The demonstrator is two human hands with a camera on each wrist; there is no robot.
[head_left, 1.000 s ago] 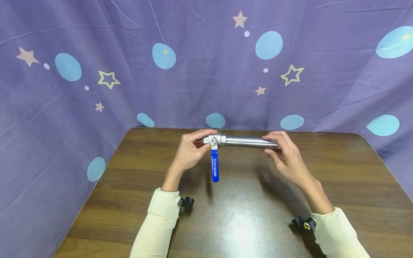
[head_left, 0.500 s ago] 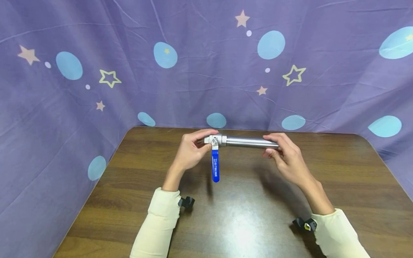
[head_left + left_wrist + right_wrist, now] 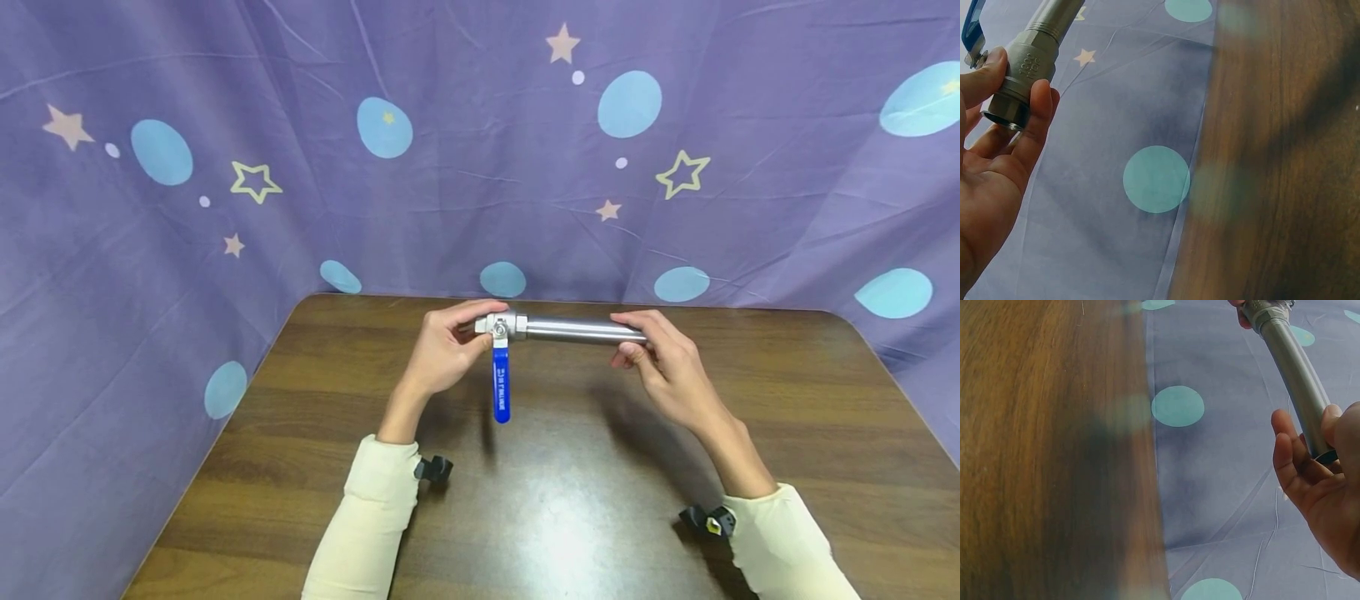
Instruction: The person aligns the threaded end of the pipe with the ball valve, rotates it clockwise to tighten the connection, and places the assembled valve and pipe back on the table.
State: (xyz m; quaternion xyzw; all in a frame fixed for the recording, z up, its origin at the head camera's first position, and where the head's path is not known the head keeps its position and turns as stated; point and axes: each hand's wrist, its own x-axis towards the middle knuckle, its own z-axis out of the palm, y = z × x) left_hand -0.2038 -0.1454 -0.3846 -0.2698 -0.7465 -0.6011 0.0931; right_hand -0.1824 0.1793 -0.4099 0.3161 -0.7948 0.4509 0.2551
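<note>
My left hand grips a silvery metal ball valve by its body, thumb on the near side and fingers behind. The valve's open end faces my palm in the left wrist view. Its blue lever handle points toward me, square to the pipe. A smooth steel pipe runs out of the valve to the right, held level above the table. At the pipe's far right end, my right hand holds it between thumb and fingers. In the right wrist view the pipe's open end shows by the palm.
Beneath both hands lies a brown wooden table with a glare spot near its front. A purple curtain with stars and blue ovals hangs behind and at the left. Each forearm wears a small black wrist camera.
The valve, pipe and both hands stay nearly where they were. Only the fingers of my right hand shift slightly on the pipe's end.
</note>
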